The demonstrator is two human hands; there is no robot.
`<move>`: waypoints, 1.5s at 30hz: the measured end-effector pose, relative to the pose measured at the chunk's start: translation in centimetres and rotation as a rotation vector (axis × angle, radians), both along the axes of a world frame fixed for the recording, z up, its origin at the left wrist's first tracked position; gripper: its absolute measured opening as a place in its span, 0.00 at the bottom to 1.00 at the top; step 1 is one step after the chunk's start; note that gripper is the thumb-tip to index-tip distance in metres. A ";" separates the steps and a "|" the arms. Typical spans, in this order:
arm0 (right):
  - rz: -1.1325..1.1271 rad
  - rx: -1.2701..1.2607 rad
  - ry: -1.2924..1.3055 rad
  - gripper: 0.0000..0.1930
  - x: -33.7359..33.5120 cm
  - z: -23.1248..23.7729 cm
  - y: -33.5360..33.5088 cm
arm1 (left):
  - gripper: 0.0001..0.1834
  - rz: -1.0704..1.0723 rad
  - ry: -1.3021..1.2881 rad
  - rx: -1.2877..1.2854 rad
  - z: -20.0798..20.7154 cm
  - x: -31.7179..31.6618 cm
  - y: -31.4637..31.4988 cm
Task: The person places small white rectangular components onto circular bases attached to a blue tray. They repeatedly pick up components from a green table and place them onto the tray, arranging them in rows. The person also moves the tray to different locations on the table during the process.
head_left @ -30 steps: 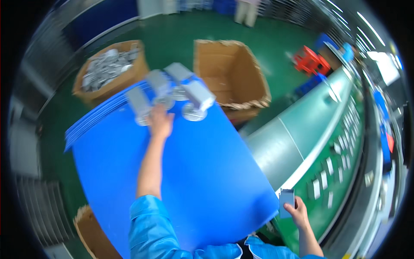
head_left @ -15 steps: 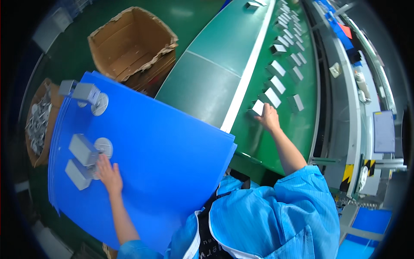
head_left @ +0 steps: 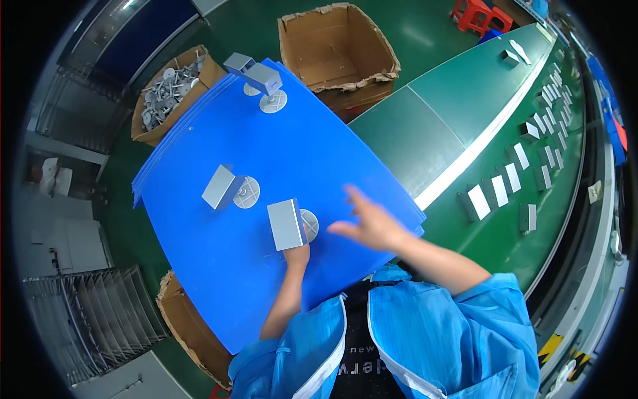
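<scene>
A grey rectangular box-shaped part with a round ribbed disc (head_left: 286,225) is held by my left hand (head_left: 298,253) near the front of the blue sheet. Its box covers most of those fingers. To the right, my right hand (head_left: 373,227) hovers over the sheet with nothing in it, thumb and forefinger apart and slightly blurred. Just left of the held part is another grey box part (head_left: 223,187) beside its round disc (head_left: 246,192). Toward the sheet's far corner are two more grey box parts (head_left: 264,78) with discs.
The stacked blue sheets (head_left: 199,266) form my work surface. A green conveyor (head_left: 495,256) on the right carries several grey boxes. Behind stands an open cardboard box (head_left: 339,83); another carton (head_left: 141,120) at far left holds many grey disc-and-stem pieces.
My view has swung left. My right hand has left the box on the conveyor and come over the blue sheet. My left hand has brought one box part toward me.
</scene>
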State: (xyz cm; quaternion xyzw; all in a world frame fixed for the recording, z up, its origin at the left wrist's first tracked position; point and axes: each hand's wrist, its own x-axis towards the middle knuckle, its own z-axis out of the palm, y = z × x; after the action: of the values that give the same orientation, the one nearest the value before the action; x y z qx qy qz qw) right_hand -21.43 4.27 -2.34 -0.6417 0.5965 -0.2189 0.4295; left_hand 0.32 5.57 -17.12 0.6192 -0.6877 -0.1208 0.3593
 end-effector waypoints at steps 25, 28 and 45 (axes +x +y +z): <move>-0.699 0.123 0.681 0.30 -21.7 -8.3 11.9 | 0.27 0.576 -0.451 0.028 7.1 25.2 3.7; -0.741 0.224 0.741 0.35 -23.6 -11.4 14.6 | 0.29 0.264 -0.174 0.016 2.7 17.7 -3.6; -0.405 0.401 -0.676 0.37 0.0 -3.7 2.5 | 0.09 -0.506 -0.401 -0.380 3.3 -3.6 -4.2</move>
State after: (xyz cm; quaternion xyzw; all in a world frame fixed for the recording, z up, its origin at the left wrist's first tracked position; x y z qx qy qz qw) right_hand -21.47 6.73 -6.08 -0.3080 0.5669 -0.3764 0.6649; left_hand -3.33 1.37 -13.86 0.3634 -0.8857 0.0478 0.2851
